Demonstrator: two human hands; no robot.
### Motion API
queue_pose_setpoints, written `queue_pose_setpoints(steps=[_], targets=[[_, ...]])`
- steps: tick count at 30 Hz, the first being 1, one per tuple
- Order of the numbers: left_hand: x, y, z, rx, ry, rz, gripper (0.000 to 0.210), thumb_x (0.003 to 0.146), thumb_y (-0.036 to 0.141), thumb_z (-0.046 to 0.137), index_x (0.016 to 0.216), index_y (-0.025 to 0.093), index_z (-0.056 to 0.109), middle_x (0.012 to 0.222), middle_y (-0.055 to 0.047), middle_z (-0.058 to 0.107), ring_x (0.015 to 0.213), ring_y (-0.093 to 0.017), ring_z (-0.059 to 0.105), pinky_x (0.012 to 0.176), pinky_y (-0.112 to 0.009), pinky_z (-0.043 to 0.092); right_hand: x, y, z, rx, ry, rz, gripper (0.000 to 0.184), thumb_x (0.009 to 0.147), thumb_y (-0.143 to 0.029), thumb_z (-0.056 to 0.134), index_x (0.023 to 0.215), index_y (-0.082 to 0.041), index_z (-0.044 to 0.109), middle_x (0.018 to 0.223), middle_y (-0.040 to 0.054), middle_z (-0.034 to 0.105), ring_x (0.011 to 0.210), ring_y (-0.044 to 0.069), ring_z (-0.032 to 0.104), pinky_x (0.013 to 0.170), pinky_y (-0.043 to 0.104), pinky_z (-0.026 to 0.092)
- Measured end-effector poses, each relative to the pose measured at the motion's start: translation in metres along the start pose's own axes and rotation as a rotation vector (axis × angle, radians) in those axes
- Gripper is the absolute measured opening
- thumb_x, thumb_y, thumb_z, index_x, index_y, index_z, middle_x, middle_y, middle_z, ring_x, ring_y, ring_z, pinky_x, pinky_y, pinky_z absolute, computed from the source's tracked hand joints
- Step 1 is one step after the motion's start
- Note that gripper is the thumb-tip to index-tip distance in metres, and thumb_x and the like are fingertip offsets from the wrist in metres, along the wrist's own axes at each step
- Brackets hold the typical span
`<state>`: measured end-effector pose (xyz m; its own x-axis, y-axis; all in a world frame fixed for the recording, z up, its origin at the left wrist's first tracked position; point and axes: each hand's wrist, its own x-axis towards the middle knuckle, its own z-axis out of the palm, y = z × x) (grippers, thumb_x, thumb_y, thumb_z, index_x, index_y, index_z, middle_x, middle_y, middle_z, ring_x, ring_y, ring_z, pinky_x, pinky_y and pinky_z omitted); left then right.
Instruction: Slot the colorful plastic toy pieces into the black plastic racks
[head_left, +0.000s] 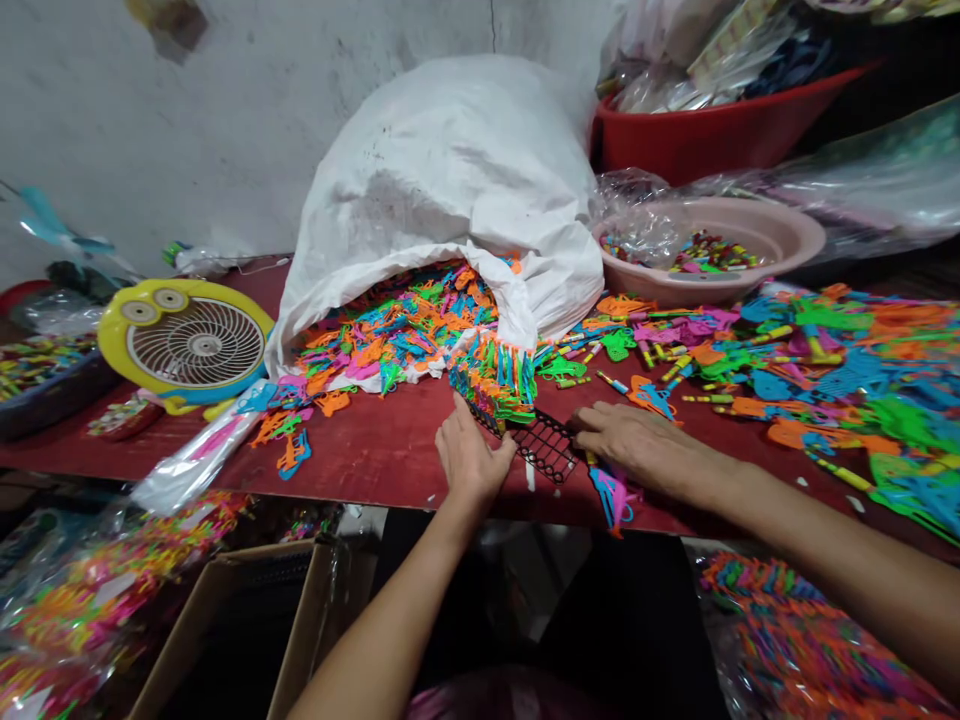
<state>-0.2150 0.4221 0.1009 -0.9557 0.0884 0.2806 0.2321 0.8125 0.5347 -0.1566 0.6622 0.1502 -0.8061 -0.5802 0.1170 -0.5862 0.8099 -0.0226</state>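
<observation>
Nr table (367,455) front edge: L hand (469,455) holds rack (553,450), part-filled w/ toys (491,385), rest bare; R hand (637,440) grip unclear.

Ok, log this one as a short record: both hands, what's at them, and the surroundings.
Left hand: at the filled end of a black grid rack
Right hand: at the rack's right end, exact grip unclear
Rack: colourful plastic pieces bunched at left, bare grid at right
Surface: red table, loose pieces heaped at right
Behind rack: open white sack of pieces
Left: yellow fan
Back right: pink basin
</observation>
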Motion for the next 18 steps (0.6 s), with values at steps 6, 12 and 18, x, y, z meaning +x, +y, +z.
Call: queue_pose_setpoints(steps=[6,12,18], targets=[[0.000,-0.012,0.001,-0.033,-0.032,0.034,0.073,0.077,0.028,0.061,0.144,0.010,0.037,0.118,-0.019,0.060,0.115,-0.036,0.053,0.103,-0.051,0.038,-0.004,0.007,0.003,0.189,0.040,0.075,0.023,0.094,-0.020,0.044,0.081,-0.020,0.062,0.082,0.0056,0.060,0.075,0.017,0.053,0.070,0.030,0.039],[0.016,-0.039,0.008,-0.342,0.040,0.074,0.109,0.068,0.035,0.077,0.153,0.015,0.013,0.155,-0.020,0.028,0.143,-0.033,0.028,0.117,-0.049,0.026,0.007,0.001,0.019,1.119,0.437,0.577,0.020,0.075,-0.036,0.064,0.086,-0.021,0.057,0.077,0.0013,0.064,0.068,0.017,0.060,0.064,0.030,0.048],[0.040,-0.048,-0.003,-0.516,-0.146,0.226,0.124,0.065,0.045,0.084,0.155,0.018,0.002,0.159,-0.017,0.022,0.147,-0.028,0.025,0.120,-0.042,0.024,0.043,-0.013,0.041,1.418,0.502,0.664,0.024,0.062,-0.027,0.069,0.082,-0.019,0.059,0.073,-0.0004,0.063,0.063,0.014,0.058,0.058,0.027,0.049]])
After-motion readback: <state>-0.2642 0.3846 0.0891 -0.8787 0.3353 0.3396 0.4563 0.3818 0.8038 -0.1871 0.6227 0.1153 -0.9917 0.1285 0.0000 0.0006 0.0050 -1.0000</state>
